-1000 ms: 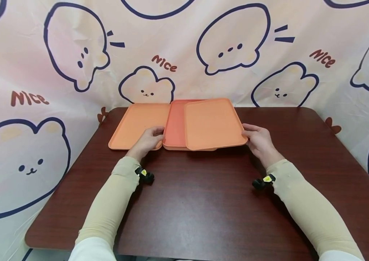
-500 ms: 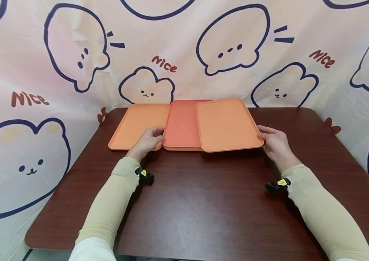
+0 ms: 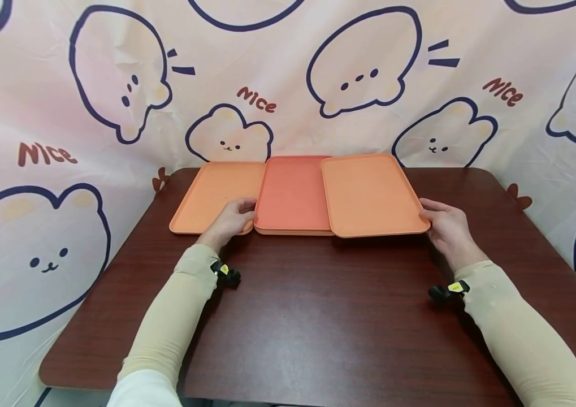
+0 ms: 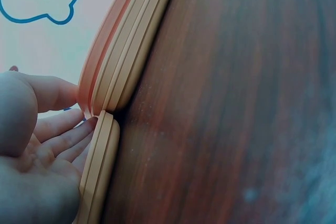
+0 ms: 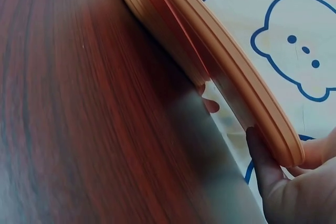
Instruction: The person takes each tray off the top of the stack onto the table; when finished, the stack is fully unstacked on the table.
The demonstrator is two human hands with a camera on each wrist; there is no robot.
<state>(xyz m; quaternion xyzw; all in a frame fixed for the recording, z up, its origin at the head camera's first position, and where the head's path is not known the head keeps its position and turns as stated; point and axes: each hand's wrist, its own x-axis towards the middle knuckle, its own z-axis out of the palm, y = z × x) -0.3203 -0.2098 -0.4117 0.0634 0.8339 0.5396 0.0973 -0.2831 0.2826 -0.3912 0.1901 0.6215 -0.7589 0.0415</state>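
Observation:
My right hand (image 3: 450, 229) grips the right edge of an orange tray (image 3: 374, 195), with the thumb under its rim in the right wrist view. This tray is tilted, its right side raised off the table, and its left side overlaps a red tray (image 3: 293, 195). The red tray lies on top of a stack, with orange tray rims (image 4: 131, 40) beneath it. At the stack's near left corner, my left hand (image 3: 228, 222) holds the red tray's edge between thumb and fingertips. Under that hand lies another orange tray (image 3: 211, 189), flat on the table.
The trays lie along the far edge of a dark brown wooden table (image 3: 288, 316). Behind it hangs a pale cloth (image 3: 298, 68) printed with cartoon bears. Black wrist cameras (image 3: 447, 291) sit on both sleeves.
My right hand has drawn the upper orange tray to the right, so more of the red tray shows. My left hand has stayed at the stack's left corner.

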